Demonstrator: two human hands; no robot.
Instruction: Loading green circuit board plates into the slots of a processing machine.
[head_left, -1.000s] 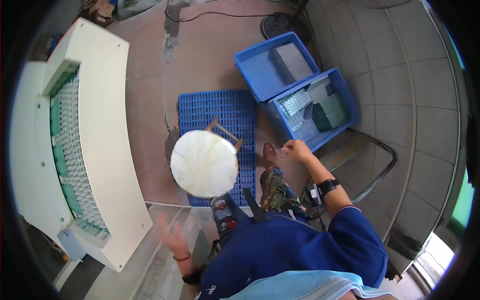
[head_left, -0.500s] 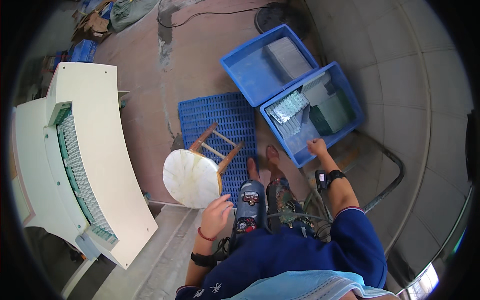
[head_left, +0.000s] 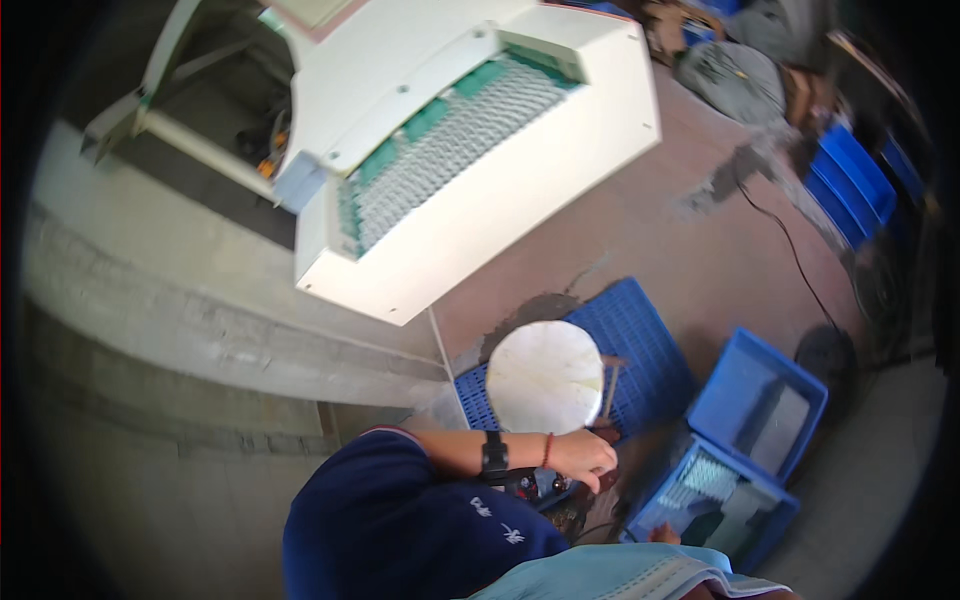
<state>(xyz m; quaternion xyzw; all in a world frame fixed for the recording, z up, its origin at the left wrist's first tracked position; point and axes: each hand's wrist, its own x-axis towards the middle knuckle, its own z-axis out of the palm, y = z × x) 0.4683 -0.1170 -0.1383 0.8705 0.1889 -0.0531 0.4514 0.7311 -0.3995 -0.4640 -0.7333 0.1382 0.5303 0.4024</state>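
My left hand hovers between the round stool and the nearer blue bin, its fingers loosely bent and nothing visible in it. Only a small part of my right hand shows beside the near edge of that blue bin; its fingers are mostly hidden. Inside the bin lie a row of pale ridged pieces, a dark green piece and grey flat pieces. The stool has a whitish covered seat and wooden legs.
A second blue bin with a grey stack adjoins the first. A blue slatted mat lies under the stool. The cream machine at upper left holds rows of pale ridged pieces. A cable crosses the floor.
My view has swung left toward the machine, so the bins now appear lower right. My left arm now reaches across to the right, and my right hand is mostly out of sight.
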